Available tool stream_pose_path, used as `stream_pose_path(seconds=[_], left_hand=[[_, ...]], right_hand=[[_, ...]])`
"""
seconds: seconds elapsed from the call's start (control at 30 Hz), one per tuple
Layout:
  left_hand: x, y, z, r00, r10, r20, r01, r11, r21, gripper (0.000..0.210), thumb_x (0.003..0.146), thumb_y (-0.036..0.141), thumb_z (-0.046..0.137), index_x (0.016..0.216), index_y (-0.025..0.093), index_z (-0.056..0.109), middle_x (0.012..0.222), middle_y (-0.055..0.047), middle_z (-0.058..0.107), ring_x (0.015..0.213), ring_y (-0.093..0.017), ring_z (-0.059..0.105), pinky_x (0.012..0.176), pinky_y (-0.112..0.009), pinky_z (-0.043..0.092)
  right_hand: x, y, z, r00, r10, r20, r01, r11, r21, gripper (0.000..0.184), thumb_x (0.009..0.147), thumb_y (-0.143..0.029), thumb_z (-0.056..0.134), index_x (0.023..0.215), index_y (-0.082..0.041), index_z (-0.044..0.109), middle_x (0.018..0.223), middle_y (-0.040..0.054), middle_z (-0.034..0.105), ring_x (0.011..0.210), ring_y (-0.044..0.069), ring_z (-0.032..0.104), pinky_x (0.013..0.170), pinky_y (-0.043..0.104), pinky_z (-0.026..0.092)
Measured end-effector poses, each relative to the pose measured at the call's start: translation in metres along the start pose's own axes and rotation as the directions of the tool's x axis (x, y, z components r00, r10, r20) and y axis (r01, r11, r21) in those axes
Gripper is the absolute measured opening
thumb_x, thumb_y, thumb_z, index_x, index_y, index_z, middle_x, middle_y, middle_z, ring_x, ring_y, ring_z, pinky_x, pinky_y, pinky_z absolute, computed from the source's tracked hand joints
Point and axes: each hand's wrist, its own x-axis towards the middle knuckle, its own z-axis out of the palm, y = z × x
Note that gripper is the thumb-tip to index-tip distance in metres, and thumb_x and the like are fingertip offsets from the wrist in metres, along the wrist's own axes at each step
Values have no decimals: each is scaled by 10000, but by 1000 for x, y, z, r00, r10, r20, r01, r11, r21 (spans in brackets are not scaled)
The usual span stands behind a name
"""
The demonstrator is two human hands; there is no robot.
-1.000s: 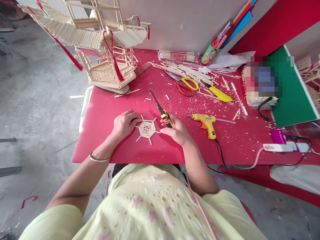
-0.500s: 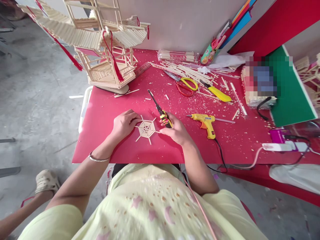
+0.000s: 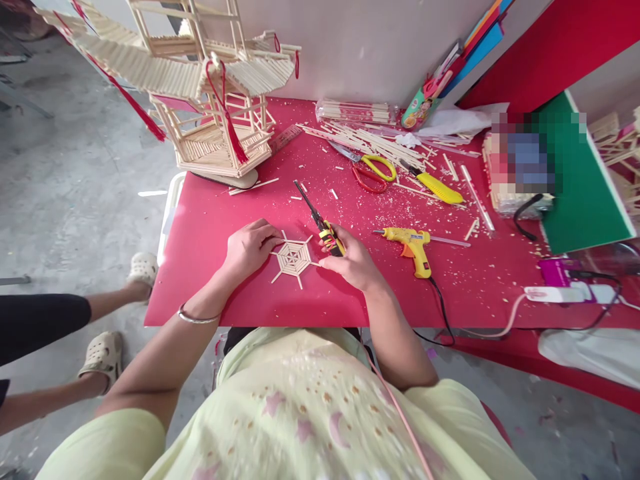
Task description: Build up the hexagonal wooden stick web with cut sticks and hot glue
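Observation:
A six-spoked web of thin wooden sticks (image 3: 293, 258) lies flat on the red tabletop (image 3: 250, 303) before me. My left hand (image 3: 250, 248) rests at its left side, fingers curled and pinched at a spoke's end. In my right hand (image 3: 353, 260) is a tool with a long thin black nose and a yellow-and-black grip (image 3: 327, 237); its kind is not clear. The nose points away and to the left, above the web. My right thumb lies by the tip of the web's right spoke.
A stick-built pavilion (image 3: 220, 143) with red tassels stands back left. Scissors (image 3: 377, 167), a yellow utility knife (image 3: 437, 187) and loose sticks (image 3: 360, 140) lie at the back. To the right are a corded yellow glue gun (image 3: 413, 243) and power strip (image 3: 570, 293).
My hands, the tool and the stick web have stayed almost still. At the left, another person's legs and clogs have come further into view.

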Motion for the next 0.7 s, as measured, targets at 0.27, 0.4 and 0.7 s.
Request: stream_pose_path(seconds=[0.27, 0.4, 0.7], left_hand=[[0, 7, -5, 989, -86, -117, 65, 984, -169, 205, 964, 367, 613, 882, 212, 718, 953, -38, 713, 810, -161, 637, 719, -289, 453], [5, 19, -13, 943, -263, -206, 109, 824, -555, 200, 905, 380, 697, 836, 194, 669, 793, -11, 637, 711, -134, 557, 700, -278, 450], [7, 62, -17, 934, -358, -14, 118, 346, -931, 378, 722, 466, 893, 787, 171, 666, 644, 33, 524, 545, -66, 396, 517, -214, 326]], right_hand=[[-15, 7, -2, 991, -95, -98, 79, 985, -153, 601, 728, -238, 677, 1320, -255, 575, 1081, 20, 661, 957, 215, 628, 936, 390, 501], [-40, 6, -6, 961, -175, -213, 79, 915, -397, 769, 717, -205, 651, 1465, -226, 472, 1401, 133, 586, 1309, 330, 558, 1153, 532, 408], [-43, -1, 22, 972, -228, -62, 145, 783, -604, 817, 733, -163, 633, 1516, -219, 409, 1430, 169, 563, 1358, 359, 527, 1165, 602, 411]])
